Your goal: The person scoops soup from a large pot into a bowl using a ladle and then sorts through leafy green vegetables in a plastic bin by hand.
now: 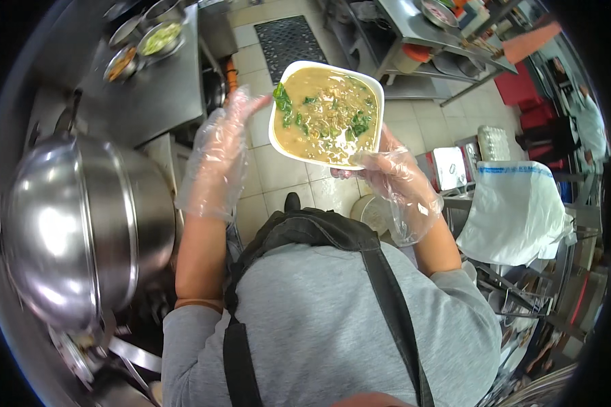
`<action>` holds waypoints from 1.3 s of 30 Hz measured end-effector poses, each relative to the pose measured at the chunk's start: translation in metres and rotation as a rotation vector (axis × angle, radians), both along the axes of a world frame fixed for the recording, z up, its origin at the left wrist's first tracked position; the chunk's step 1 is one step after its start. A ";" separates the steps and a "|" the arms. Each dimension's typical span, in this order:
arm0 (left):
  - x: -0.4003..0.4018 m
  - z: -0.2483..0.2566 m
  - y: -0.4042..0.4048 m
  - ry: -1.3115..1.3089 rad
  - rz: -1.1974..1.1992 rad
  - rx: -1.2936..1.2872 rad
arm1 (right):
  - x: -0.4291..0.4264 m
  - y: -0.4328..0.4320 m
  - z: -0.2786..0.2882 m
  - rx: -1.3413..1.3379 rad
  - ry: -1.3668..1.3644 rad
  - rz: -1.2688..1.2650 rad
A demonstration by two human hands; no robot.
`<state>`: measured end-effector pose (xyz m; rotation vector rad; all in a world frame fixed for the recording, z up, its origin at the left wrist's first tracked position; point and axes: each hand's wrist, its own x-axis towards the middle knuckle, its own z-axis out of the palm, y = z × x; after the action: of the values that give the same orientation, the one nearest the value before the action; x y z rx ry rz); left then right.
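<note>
A white square bowl (380,109) with rounded corners is held up in front of me, filled nearly to its rim with a thick tan soup (331,114) with bits of green leaf. One dark green leaf (283,102) lies against the left rim. My right hand (387,170), in a clear plastic glove, grips the bowl at its near right corner, thumb over the rim and fingers beneath. Also gloved, my left hand (229,127) is beside the bowl's left side, fingers extended. One fingertip reaches the rim by the leaf; whether it touches is unclear.
A large steel domed vessel (81,224) stands close on my left. Metal bowls, one with chopped green vegetables (161,38), sit on a steel counter (153,96). A black floor mat (289,46) lies ahead. White plastic bags (514,213) hang at right; another person (588,122) is beyond.
</note>
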<state>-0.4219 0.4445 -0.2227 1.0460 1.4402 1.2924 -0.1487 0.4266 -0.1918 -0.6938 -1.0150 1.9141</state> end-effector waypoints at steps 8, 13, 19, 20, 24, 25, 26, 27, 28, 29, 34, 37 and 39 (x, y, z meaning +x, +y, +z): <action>0.030 0.053 0.076 0.497 -0.406 0.532 | -0.003 0.038 -0.003 0.047 0.001 -0.288; 0.036 0.081 0.082 0.408 -0.448 0.715 | -0.009 0.012 0.000 0.014 0.005 -0.395; 0.036 0.084 0.144 0.255 -0.503 0.730 | 0.013 0.028 0.000 0.100 0.092 -0.460; 0.035 0.084 0.159 0.254 -0.501 0.719 | 0.020 0.039 0.001 0.123 0.085 -0.473; 0.022 0.060 0.195 0.343 -0.472 0.649 | 0.034 0.048 0.010 0.120 -0.014 -0.607; 0.022 0.057 0.203 0.335 -0.464 0.593 | 0.039 0.056 0.016 0.114 -0.041 -0.652; 0.023 0.054 0.210 0.327 -0.457 0.536 | 0.053 0.065 0.013 0.107 -0.037 -0.629; 0.025 0.050 0.217 0.318 -0.449 0.479 | 0.060 0.069 0.018 0.103 -0.051 -0.679; 0.027 0.049 0.224 0.257 -0.465 0.426 | 0.065 0.073 0.026 0.098 -0.062 -0.733; 0.030 0.047 0.232 0.197 -0.482 0.372 | 0.071 0.078 0.032 0.094 -0.073 -0.788; 0.053 0.053 0.271 0.140 -0.530 0.274 | 0.104 0.104 0.043 0.178 -0.021 -0.877; 0.075 0.053 0.306 0.192 -0.652 0.282 | 0.125 0.120 0.043 0.172 -0.047 -0.959; 0.097 0.064 0.325 0.298 -0.760 0.344 | 0.136 0.130 0.052 0.185 -0.032 -0.989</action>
<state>-0.3252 0.7695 -0.1586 1.8527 0.8647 0.8469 -0.0131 0.5566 -0.1401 -0.8939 -0.6509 0.9404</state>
